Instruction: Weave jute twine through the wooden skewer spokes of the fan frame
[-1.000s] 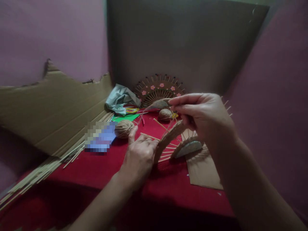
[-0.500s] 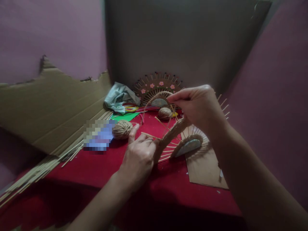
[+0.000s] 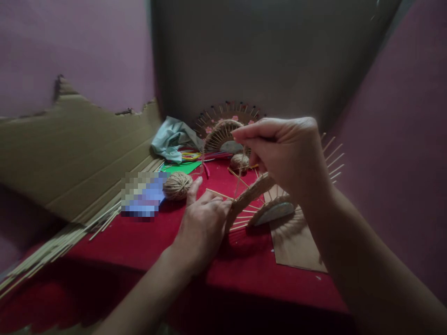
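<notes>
My left hand [image 3: 205, 221] grips the near left end of a half-round woven fan frame [image 3: 256, 188], made of thin sticks with a twine band across them. My right hand [image 3: 282, 149] is raised above the frame, thumb and forefinger pinched on a strand of twine [image 3: 203, 153]. That strand loops over toward a ball of twine [image 3: 177, 186] just left of my left hand, and another length runs down to the woven band. Inside the frame sits a pale half-disc centre [image 3: 275, 214]. The right part of the band is hidden behind my right hand.
A finished fan [image 3: 218, 135] with pink flowers leans at the back. Before it lies a second twine ball [image 3: 239, 162]. A pale cloth [image 3: 174, 137], green sheet [image 3: 181, 166], stick bundle [image 3: 70, 246] and cardboard [image 3: 296, 246] rest on the red cloth [image 3: 139, 244].
My right hand has risen slightly and tilted, pulling the twine up into a higher loop. My left hand keeps its hold on the frame.
</notes>
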Tool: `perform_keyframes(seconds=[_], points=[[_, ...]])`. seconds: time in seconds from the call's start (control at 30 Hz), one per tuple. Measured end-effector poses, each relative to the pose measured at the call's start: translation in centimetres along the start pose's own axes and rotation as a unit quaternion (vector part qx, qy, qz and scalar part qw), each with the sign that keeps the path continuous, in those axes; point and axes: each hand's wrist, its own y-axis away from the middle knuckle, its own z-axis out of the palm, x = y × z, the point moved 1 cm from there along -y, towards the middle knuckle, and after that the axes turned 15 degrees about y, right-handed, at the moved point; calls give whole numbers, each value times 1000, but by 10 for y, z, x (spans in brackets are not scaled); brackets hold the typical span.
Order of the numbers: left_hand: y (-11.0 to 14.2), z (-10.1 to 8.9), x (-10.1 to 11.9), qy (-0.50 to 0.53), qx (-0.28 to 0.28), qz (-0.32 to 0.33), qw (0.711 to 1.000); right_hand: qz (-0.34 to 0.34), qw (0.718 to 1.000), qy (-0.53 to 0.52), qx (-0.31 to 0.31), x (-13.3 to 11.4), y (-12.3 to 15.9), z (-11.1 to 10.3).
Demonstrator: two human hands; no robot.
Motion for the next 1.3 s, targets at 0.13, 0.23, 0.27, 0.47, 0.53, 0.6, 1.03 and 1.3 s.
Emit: perform_keyframes(seconds=[0.13,0.23,0.27,0.47,0.53,0.6,1.03,1.3], points=[[-4,-7,7,4,-53,-25,998,32,994,-67,-77,-10,0,6],[-4,-9,9,8,-65,-35,997,22,989,-81,-119,-12,-2,12],[-4,-9,9,12,-66,-36,997,17,988,-83,-133,-12,-3,14],[-2,-9,8,14,-60,-28,998,-28,976,-86,-199,-15,-5,20],[-2,-9,9,13,-59,-24,998,-42,975,-68,-206,-18,-4,20],[-2,-10,10,19,-62,-24,998,-49,982,-29,-179,-21,-4,17],[4,-3,0,17,-6,16,1000,4,999,47,1,-15,20,-17],[0,-6,4,7,-6,35,999,6,1000,8,29,-15,42,-40]])
